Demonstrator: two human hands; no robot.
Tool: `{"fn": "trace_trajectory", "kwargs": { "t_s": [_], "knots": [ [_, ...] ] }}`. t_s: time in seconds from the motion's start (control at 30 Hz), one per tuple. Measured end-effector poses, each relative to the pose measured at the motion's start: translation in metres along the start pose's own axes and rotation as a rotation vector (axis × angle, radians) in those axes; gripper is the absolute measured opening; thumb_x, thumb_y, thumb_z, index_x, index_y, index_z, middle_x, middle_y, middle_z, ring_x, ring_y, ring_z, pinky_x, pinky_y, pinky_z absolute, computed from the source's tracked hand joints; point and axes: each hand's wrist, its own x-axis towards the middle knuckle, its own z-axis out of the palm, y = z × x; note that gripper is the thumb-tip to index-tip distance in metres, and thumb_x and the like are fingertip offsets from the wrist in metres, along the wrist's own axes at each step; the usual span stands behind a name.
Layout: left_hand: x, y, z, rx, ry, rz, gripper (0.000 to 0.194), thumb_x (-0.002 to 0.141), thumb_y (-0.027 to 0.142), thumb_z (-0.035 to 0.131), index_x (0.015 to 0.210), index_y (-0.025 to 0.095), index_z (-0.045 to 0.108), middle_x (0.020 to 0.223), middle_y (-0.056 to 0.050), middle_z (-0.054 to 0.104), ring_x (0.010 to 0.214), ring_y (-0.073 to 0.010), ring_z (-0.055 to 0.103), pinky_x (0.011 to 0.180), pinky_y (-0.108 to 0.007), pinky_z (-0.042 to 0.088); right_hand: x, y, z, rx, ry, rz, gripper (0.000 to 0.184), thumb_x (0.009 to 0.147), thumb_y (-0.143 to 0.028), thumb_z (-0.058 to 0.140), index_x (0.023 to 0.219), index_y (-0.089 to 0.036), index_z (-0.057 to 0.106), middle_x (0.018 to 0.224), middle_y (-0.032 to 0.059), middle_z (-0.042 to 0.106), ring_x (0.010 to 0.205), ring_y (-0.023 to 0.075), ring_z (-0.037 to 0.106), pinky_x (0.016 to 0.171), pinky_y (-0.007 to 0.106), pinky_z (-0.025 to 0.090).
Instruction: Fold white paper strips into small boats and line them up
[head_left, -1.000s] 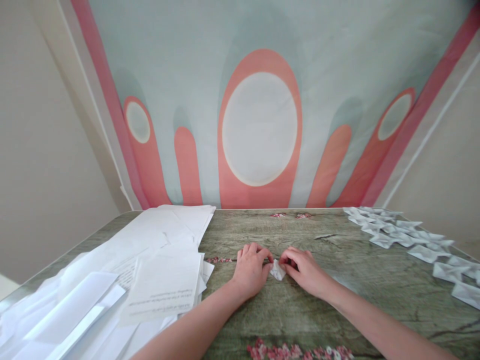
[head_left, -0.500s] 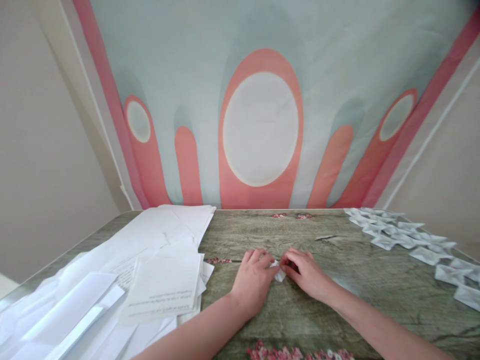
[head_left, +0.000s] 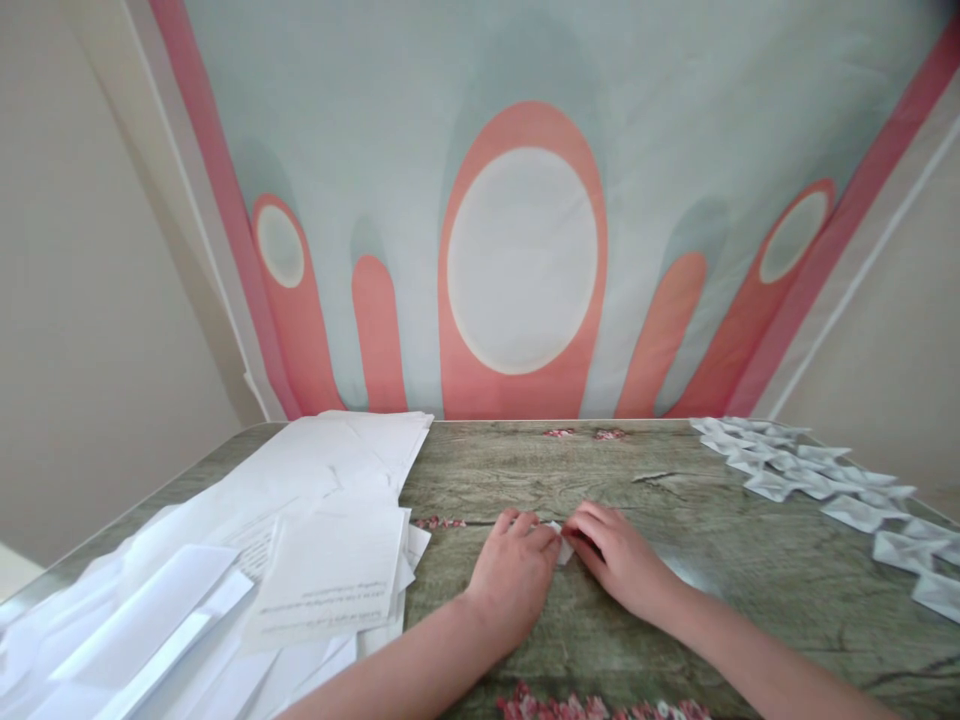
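A small folded piece of white paper (head_left: 564,550) lies on the wood-patterned table between my two hands. My left hand (head_left: 514,565) rests over its left side, fingers closed against it and partly hiding it. From the right, my right hand (head_left: 611,555) pinches the paper's edge between thumb and fingertips. Only a small pale corner shows between the hands, so its exact folded shape cannot be made out.
Loose white sheets (head_left: 330,460) spread over the left side of the table (head_left: 645,640), with printed paper squares (head_left: 330,570) and folded strips (head_left: 150,610) on top. Rows of folded paper pieces (head_left: 817,470) lie at the right. A patterned wall covering (head_left: 405,120) rises behind.
Both hands stay at the small paper. My left fingers have curled in and cover more of its left side; the right hand has shifted only slightly.
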Motion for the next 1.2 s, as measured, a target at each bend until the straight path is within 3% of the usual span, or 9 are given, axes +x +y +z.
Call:
{"fn": "trace_trajectory", "kwargs": {
  "t_s": [0.17, 0.33, 0.5, 0.93, 1.2],
  "knots": [
    [0.001, -0.003, 0.002, 0.019, -0.002, -0.021, 0.025, 0.083, 0.016, 0.045, 0.106, 0.015, 0.056, 0.102, -0.008, 0.061, 0.101, -0.0227, 0.047, 0.092, -0.037, 0.029, -0.008, -0.008, 0.002, -0.300, -0.036, -0.152, 0.019, 0.087, -0.010, 0.045, 0.096, -0.018, 0.060, 0.091, 0.0063, 0.056, 0.086, 0.0202, 0.050, 0.076, 0.034, 0.038],
    [0.000, -0.005, 0.003, 0.015, 0.003, -0.017, 0.027, 0.085, 0.015, 0.041, 0.107, 0.015, 0.056, 0.104, -0.008, 0.061, 0.102, -0.0225, 0.046, 0.092, -0.037, 0.030, -0.007, -0.012, 0.001, -0.416, -0.059, -0.179, 0.021, 0.085, -0.009, 0.048, 0.101, -0.017, 0.059, 0.091, 0.0057, 0.058, 0.083, 0.0198, 0.050, 0.073, 0.033, 0.038],
    [0.001, -0.005, 0.004, 0.037, 0.009, -0.008, 0.024, 0.085, 0.016, 0.041, 0.103, 0.014, 0.057, 0.103, -0.008, 0.061, 0.104, -0.0236, 0.045, 0.093, -0.038, 0.029, -0.003, -0.018, -0.002, -0.503, -0.071, -0.157, 0.017, 0.084, -0.010, 0.050, 0.094, -0.017, 0.062, 0.086, 0.0048, 0.059, 0.079, 0.0202, 0.051, 0.070, 0.034, 0.036],
    [0.001, -0.002, 0.012, 0.099, 0.007, 0.006, 0.024, 0.084, 0.017, 0.045, 0.105, 0.014, 0.056, 0.103, -0.009, 0.059, 0.102, -0.0233, 0.045, 0.092, -0.037, 0.031, -0.001, -0.024, -0.007, -0.466, -0.083, -0.111, 0.023, 0.083, -0.002, 0.046, 0.083, -0.016, 0.065, 0.082, 0.0059, 0.060, 0.078, 0.0201, 0.051, 0.071, 0.032, 0.034],
    [0.001, -0.002, 0.012, 0.047, 0.008, -0.006, 0.025, 0.083, 0.015, 0.045, 0.105, 0.012, 0.055, 0.102, -0.010, 0.058, 0.101, -0.0230, 0.046, 0.092, -0.036, 0.032, -0.002, -0.015, -0.007, -0.404, -0.135, -0.102, 0.022, 0.082, -0.004, 0.047, 0.089, -0.016, 0.064, 0.088, 0.0055, 0.060, 0.083, 0.0203, 0.052, 0.073, 0.032, 0.036]
  ]
}}
